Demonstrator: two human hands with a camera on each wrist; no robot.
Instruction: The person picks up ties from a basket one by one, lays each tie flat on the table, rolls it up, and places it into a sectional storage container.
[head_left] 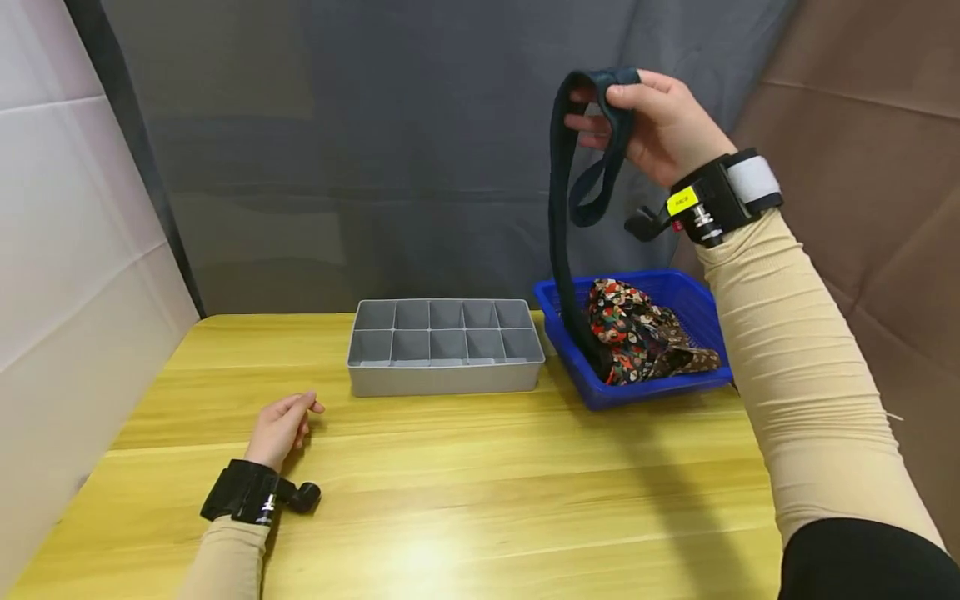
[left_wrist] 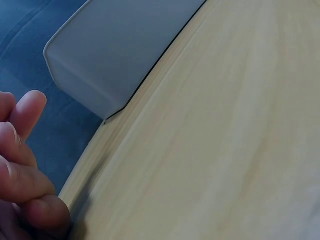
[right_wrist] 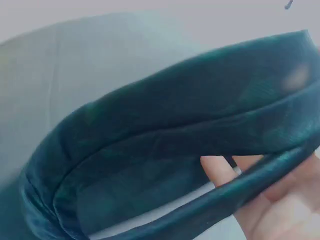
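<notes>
My right hand [head_left: 637, 117] is raised high above the blue basket [head_left: 705, 300] and pinches the folded top of a dark blue tie [head_left: 558, 217]. The tie hangs down in a long strip, its lower end still inside the basket beside a floral-patterned cloth [head_left: 637, 333]. In the right wrist view the dark tie [right_wrist: 165, 165] loops across the fingers [right_wrist: 220, 172]. My left hand [head_left: 281, 429] rests on the yellow wooden table [head_left: 480, 500], fingers loosely curled and holding nothing; its fingers [left_wrist: 20, 165] show at the left edge of the left wrist view.
A grey divided organizer tray [head_left: 446, 346] with two rows of compartments sits mid-table, left of the basket; its corner [left_wrist: 115, 50] shows in the left wrist view. A dark curtain hangs behind, and a white panel stands at the left.
</notes>
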